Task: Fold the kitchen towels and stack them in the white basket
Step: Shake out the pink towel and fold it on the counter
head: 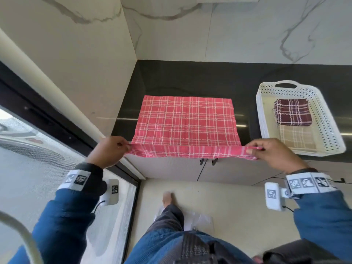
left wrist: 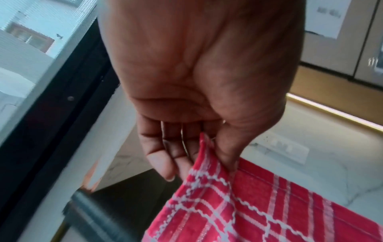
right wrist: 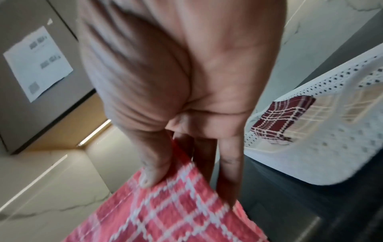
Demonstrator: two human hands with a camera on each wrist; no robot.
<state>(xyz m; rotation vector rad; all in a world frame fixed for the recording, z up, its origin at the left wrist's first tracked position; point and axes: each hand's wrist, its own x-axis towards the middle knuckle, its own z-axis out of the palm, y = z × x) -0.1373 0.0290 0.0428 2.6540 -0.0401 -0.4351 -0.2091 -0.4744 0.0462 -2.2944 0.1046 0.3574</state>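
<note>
Head view: a red plaid kitchen towel (head: pixel 186 122) lies flat on the dark surface (head: pixel 171 80), long axis left to right. Left hand (head: pixel 109 152) and right hand (head: pixel 274 154) each pinch a near corner; the far edge lies straight ahead, white basket (head: pixel 323 115) to the right.

Soft daylight comes in from the window (head: pixel 28 141) at the left, and the head view is evenly bright, its straight lines bowed toward the edges. The dark desk (head: pixel 190 79) shows pale streaks of glare. Both wrist views are smeared with motion blur, the right one worse.
</note>
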